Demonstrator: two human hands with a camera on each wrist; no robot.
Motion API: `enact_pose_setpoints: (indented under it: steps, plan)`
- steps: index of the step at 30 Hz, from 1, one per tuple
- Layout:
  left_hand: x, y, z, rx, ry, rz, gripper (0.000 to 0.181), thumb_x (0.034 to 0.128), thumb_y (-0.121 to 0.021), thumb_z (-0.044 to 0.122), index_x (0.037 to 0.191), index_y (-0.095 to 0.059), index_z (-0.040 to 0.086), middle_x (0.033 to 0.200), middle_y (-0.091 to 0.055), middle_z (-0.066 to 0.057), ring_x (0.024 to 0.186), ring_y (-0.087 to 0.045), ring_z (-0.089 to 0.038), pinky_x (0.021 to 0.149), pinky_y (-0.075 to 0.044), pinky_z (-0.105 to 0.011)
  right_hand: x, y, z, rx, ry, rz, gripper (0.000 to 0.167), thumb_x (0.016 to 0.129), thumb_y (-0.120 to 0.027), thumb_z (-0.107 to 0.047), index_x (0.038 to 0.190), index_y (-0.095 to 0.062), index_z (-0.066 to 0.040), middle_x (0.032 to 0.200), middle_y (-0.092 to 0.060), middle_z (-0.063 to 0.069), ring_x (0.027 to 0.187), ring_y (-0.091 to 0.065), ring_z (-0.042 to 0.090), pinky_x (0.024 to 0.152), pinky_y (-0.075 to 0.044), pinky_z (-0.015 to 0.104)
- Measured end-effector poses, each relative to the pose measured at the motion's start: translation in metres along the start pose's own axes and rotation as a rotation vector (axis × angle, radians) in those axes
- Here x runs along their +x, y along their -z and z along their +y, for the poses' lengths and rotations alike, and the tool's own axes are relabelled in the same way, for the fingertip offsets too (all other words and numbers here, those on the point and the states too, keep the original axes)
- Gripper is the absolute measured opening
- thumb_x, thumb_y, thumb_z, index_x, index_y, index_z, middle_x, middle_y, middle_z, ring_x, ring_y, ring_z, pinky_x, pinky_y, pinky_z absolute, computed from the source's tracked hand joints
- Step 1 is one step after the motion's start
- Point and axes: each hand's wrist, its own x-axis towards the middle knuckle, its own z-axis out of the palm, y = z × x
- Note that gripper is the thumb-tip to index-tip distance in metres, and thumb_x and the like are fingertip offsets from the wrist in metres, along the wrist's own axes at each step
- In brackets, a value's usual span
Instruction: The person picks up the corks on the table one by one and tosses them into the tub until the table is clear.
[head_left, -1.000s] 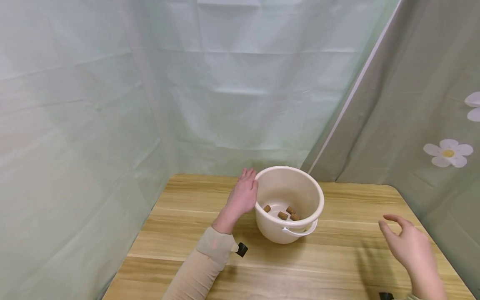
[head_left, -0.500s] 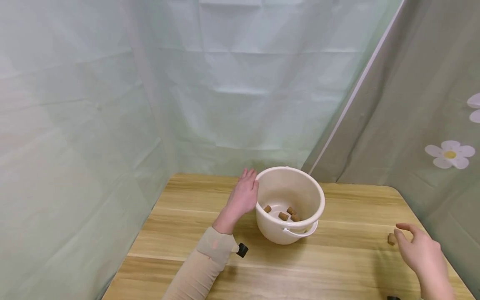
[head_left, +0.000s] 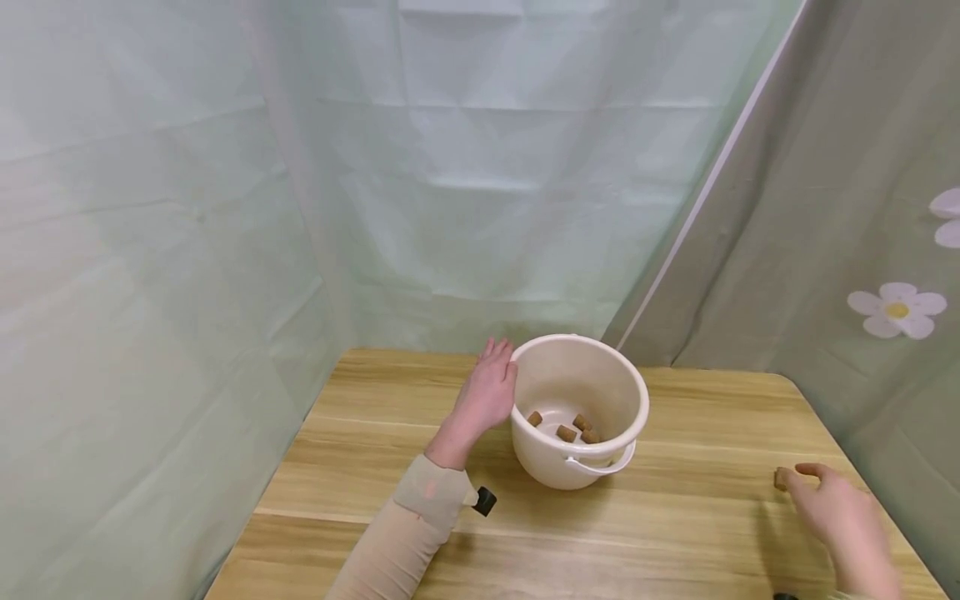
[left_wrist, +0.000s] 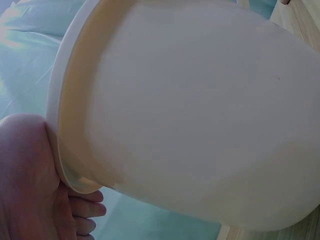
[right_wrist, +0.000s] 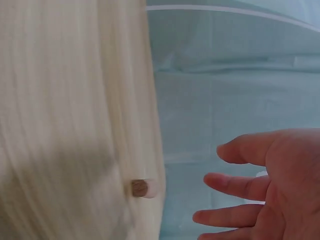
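Note:
A cream bucket (head_left: 551, 462) stands on the table, its handle hanging down at the front right. Several corks (head_left: 566, 433) lie on its bottom. My left hand (head_left: 486, 392) rests against the rim's left side, fingers straight; in the left wrist view it touches the rim beside the bucket wall (left_wrist: 190, 110). At the right side of the table, my right hand (head_left: 836, 508) hovers with thumb and fingers apart. Just beyond its fingertips another cork (head_left: 781, 479) lies on the wood. The right wrist view shows that cork (right_wrist: 143, 188) apart from the spread fingers (right_wrist: 227, 216).
The wooden table (head_left: 675, 533) has its far edge against a pale curtain (head_left: 480, 208). A grey-green curtain with white flowers (head_left: 897, 308) hangs along the right side. A small black piece (head_left: 485, 501) sits at the left cuff.
My right hand has moved rightward and slightly down, and the cork on the table has come into view beside its fingertips. The left hand and bucket have stayed put.

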Motion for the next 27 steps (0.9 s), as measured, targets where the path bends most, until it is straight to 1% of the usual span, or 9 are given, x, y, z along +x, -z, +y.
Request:
enact_pose_setpoints:
  steps: [3,9,15,21,27]
  plan:
    - [0.001,-0.001,-0.001,0.008,-0.004,0.000,0.053,0.1175,-0.032,0.023,0.160,-0.040,-0.007,0.169,-0.034,-0.024,0.162,-0.018,-0.039,0.131,-0.014,-0.050,0.003,-0.005,0.005,-0.001,-0.027,-0.021,0.088,0.109,-0.032,-0.064,0.151,-0.040,0.013,0.148,-0.037,0.049,0.123,-0.041,0.074,0.088,-0.049,0.073]
    - [0.003,-0.002,-0.002,0.011,-0.003,-0.006,0.053,0.1179,-0.031,0.024,0.161,-0.039,-0.007,0.170,-0.033,-0.023,0.162,-0.018,-0.039,0.131,-0.013,-0.049,0.007,-0.007,0.008,-0.019,-0.071,-0.004,0.091,0.107,-0.032,-0.068,0.147,-0.041,0.013,0.147,-0.037,0.050,0.125,-0.041,0.072,0.089,-0.048,0.073]
    - [0.004,-0.002,-0.001,0.008,0.000,-0.004,0.053,0.1176,-0.031,0.023,0.161,-0.039,-0.007,0.169,-0.033,-0.024,0.162,-0.017,-0.038,0.131,-0.014,-0.050,0.011,-0.009,0.008,-0.020,-0.098,-0.013,0.090,0.107,-0.031,-0.068,0.148,-0.041,0.012,0.145,-0.037,0.051,0.125,-0.042,0.072,0.085,-0.051,0.072]
    - [0.006,-0.001,-0.001,0.015,-0.011,0.000,0.053,0.1175,-0.033,0.022,0.159,-0.040,-0.009,0.168,-0.035,-0.026,0.161,-0.019,-0.041,0.131,-0.016,-0.051,0.019,-0.012,0.006,-0.036,-0.106,0.002,0.083,0.108,-0.033,-0.059,0.146,-0.041,0.014,0.144,-0.038,0.051,0.125,-0.043,0.071,0.083,-0.052,0.071]
    - [0.005,-0.001,-0.001,0.023,-0.004,0.001,0.053,0.1177,-0.032,0.022,0.160,-0.040,-0.008,0.169,-0.034,-0.024,0.161,-0.019,-0.041,0.130,-0.018,-0.054,0.027,-0.012,0.003,-0.079,-0.103,0.032,0.072,0.107,-0.039,-0.046,0.138,-0.046,0.019,0.138,-0.043,0.052,0.122,-0.047,0.070,0.081,-0.054,0.071]
